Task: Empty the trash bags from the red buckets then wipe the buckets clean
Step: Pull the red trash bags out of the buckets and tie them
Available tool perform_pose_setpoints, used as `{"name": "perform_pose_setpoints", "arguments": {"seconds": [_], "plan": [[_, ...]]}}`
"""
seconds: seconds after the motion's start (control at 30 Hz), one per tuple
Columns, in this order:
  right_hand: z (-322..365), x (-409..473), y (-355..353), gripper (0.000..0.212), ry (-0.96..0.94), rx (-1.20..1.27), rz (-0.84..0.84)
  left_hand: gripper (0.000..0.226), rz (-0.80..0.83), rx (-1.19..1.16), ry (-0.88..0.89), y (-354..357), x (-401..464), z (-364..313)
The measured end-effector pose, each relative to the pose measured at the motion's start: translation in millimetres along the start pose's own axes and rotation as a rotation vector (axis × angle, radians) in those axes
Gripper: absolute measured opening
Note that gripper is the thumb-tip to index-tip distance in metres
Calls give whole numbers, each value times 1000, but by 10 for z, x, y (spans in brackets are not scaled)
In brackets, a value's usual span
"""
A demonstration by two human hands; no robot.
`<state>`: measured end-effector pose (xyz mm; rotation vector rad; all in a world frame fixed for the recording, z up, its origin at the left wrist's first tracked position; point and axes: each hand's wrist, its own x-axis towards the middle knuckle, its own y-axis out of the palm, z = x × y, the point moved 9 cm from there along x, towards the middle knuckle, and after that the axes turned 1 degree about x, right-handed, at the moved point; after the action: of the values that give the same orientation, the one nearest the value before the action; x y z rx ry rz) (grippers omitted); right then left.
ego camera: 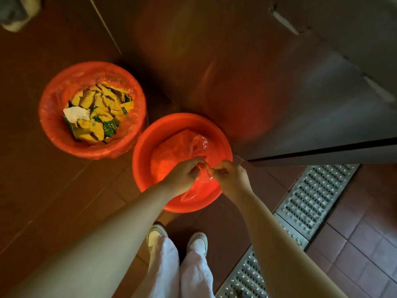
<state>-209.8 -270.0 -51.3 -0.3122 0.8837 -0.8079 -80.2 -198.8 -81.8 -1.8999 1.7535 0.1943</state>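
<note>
2 hands [184,175] [231,177] pinch 1 bag [202,172]; 2 red buckets [141,155] [46,117].

A commercial kitchen or food-service back room, by the look of it — dark red floor tiles [53,190] underfoot, a perforated steel drain grate [305,203] running from 3 toward 5 o'clock, and a stainless-steel cabinet [322,104] at 1 to 2 o'clock — fittings of a working kitchen

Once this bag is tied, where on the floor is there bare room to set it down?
Bare tile lies left of the near bucket, below the full bucket. Crowded: between both buckets, and right toward the drain grate and steel cabinet.
</note>
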Motion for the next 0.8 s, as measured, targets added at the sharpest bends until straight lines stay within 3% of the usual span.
{"name": "perform_pose_setpoints", "arguments": {"seconds": [0.13,0.27,0.4,0.5,0.67,0.8], "plan": [[100,-8,115,13,-15,-31,1,24,19,67,-24,-123,-39,63],[126,-130,119,5,-21,32,-170,31,29,-43,-134,-259,84,44],[278,-294,119,8,-197,21,-310,40,47,-146,-229,-334,163,27],[414,-362,195,12,-337,-70,-317,41,54,-276,-325,-365,157,132],[478,-413,325,14,-460,-185,-300,39,60,-316,-408,-382,142,223],[495,-462,419,17,-509,-298,-293,33,77,-474,-516,-323,117,219]]}}
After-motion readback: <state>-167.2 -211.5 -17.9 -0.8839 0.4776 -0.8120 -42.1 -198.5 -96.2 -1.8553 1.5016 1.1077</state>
